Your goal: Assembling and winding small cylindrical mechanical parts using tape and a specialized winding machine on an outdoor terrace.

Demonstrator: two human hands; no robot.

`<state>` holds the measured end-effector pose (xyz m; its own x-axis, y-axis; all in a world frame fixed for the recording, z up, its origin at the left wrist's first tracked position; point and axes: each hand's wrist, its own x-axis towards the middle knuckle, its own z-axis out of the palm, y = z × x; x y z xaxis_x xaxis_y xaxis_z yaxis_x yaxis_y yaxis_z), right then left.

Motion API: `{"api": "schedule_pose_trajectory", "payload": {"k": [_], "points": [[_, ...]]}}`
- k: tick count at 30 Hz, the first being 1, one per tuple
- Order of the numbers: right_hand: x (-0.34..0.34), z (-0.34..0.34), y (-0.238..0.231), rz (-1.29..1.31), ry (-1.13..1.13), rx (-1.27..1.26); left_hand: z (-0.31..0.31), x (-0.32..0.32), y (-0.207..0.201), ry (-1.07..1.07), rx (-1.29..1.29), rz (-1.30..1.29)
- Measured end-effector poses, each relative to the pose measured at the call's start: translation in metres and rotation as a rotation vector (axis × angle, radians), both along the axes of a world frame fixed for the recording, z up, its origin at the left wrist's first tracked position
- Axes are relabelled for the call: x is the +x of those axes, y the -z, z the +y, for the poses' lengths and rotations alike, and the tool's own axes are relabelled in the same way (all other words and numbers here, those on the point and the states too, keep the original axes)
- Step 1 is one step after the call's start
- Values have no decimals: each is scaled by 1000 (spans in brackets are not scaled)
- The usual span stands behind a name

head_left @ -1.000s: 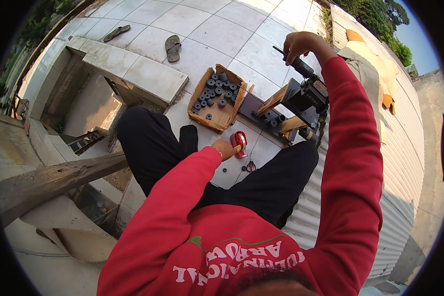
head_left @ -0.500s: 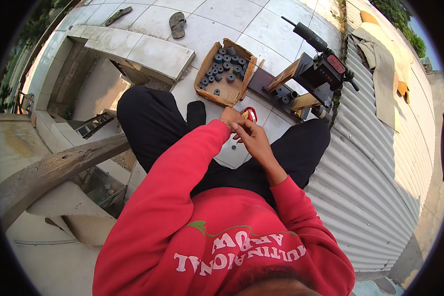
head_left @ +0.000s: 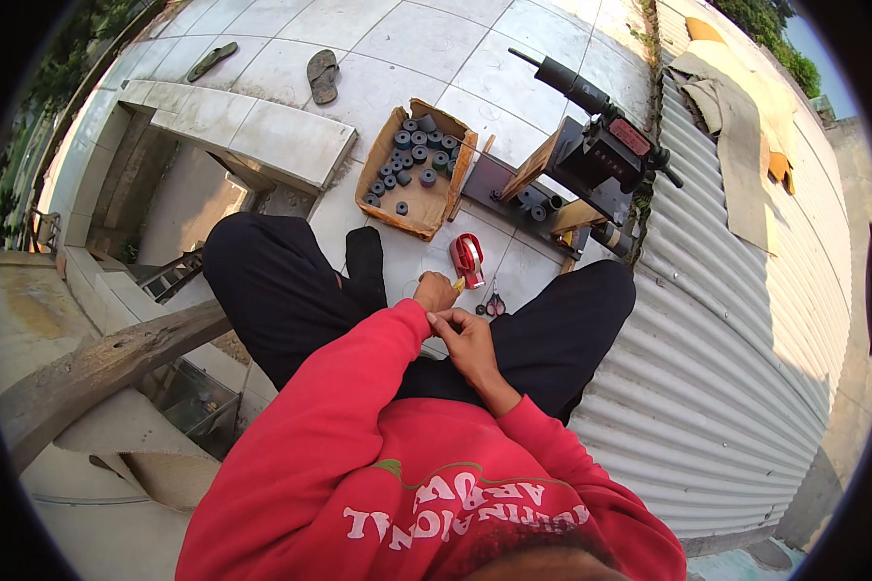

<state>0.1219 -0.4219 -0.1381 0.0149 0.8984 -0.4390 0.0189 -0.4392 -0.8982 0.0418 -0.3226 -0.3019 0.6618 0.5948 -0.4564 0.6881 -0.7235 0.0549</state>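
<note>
My left hand [head_left: 435, 291] is closed, its fingers curled, with a small yellow piece [head_left: 460, 286] showing at its fingertips. Just beyond it a red tape dispenser [head_left: 467, 258] with a pale roll rests on the tiles. Thumb and finger of my right hand [head_left: 467, 347] are pressed together at the left wrist, beside the red sleeve cuff [head_left: 415, 318]; what they pinch is too small to make out. Small scissors [head_left: 495, 305] with dark handles lie right of the hands, next to a small dark round piece [head_left: 481, 310].
A worn cardboard box [head_left: 412, 225] holds several dark spools [head_left: 420, 154]. To its right stands a black machine [head_left: 606, 155] on a wooden-sided frame. Sandals [head_left: 323, 77] lie far left, near a tiled opening [head_left: 252, 145]. Corrugated roofing [head_left: 736, 387] runs along the right, a wooden beam [head_left: 116, 349] at left.
The view has shifted, so the box and machine sit further left and lower. My hands are nearer to me and apart from the tape dispenser, which now shows fully, as do the scissors.
</note>
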Motion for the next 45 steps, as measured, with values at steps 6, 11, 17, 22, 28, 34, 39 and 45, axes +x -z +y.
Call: {"api": "schedule_pose_trajectory", "payload": {"k": [6,11,17,22,28,34,39,45], "points": [[1,4,1,116,51,-3,13,3,-7,-91,16,-163],[3,5,1,350,244,-123,18,10,-19,-614,39,-434],[2,2,7,149,151,-53,16,8,-13,-1210,-228,-566],[5,-2,16,222,86,-95,5,15,-19,-1338,-453,-506],[3,-1,11,348,160,-146,26,7,9,-1904,-523,-830],[7,0,35,371,262,-53,44,17,-36,-2168,-846,-1127],[2,8,12,717,249,-199,61,21,-48,-2323,-882,-1387],[3,8,16,750,242,-196,84,28,-54,-2605,-859,-1567]]}}
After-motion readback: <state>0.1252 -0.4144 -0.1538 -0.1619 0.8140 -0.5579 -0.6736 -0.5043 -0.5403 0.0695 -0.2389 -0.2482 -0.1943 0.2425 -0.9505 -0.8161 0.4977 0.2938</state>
